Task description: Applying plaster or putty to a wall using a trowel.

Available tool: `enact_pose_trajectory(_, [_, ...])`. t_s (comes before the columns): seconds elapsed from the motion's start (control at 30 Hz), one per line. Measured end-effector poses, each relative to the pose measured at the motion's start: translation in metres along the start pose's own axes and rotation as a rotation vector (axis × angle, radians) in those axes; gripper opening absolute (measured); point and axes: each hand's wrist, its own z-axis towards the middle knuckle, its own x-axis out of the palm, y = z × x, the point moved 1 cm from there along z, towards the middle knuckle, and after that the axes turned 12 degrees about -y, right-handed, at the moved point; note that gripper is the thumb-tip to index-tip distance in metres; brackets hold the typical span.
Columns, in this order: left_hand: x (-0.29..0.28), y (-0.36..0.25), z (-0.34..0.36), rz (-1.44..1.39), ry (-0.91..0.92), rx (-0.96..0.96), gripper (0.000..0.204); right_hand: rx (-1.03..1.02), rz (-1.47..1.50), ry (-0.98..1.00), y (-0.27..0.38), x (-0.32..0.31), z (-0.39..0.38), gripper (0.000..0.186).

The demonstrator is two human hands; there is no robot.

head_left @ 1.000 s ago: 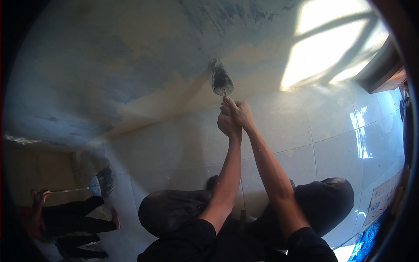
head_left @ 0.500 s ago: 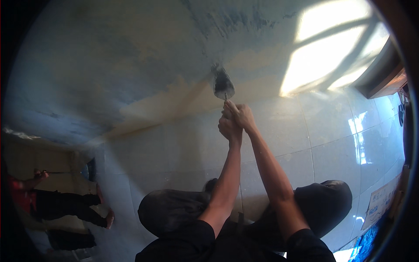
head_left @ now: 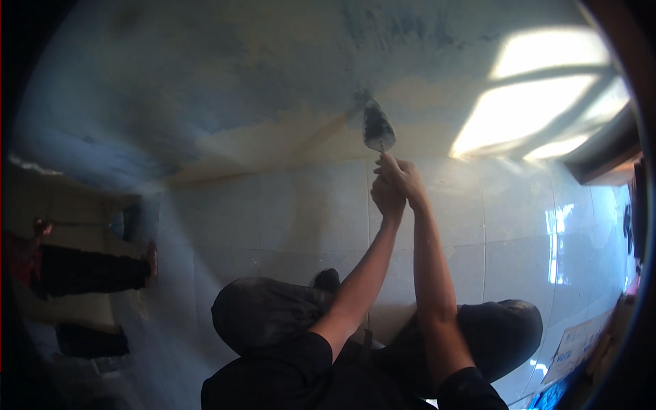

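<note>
A pointed trowel (head_left: 378,127) with a dark-smeared metal blade is in front of me, its tip at the patchy blue-grey and beige wall (head_left: 273,102). My left hand (head_left: 387,198) is closed around the handle. Just above and to the right, my right hand (head_left: 408,180) is closed too, its fingers at the handle close to the blade. The two hands overlap and hide most of the handle. Around the blade's tip the wall has a dark smudge, with darker scraped streaks farther up. Whether the tip presses on the wall cannot be made out.
Pale floor tiles (head_left: 437,225) run along the wall's base, between it and my bent knees. At the left a person (head_left: 82,268) in dark trousers holds a long-handled tool. A brown wooden piece (head_left: 608,157) juts in at the right, below a sunlit window patch. A lettered board (head_left: 574,348) lies lower right.
The view has shifted, and hands and trowel appear farther right in it. Both hands keep their hold. The person at the left has changed stance, and the long-handled tool's head sits lower.
</note>
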Motion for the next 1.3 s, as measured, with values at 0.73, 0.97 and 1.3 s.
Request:
enact_pose_trajectory(0.73, [-0.089,-0.061,0.023,-0.98,-0.102,-0.773,0.053,-0.029,-0.292,0.157,0.094,0.057,-0.026,0.054])
enact_pose_trajectory(0.97, [-0.083,-0.104,0.037,-1.337,-0.065,-0.956,0.059,-0.189,-0.629,0.161,0.157,0.007,-0.006,0.047])
enact_pose_trajectory(1.3, [-0.093,-0.127,0.064,-1.314,-0.075,-1.133,0.053,-0.031,-1.48,0.47,0.259,-0.004,0.025,0.043])
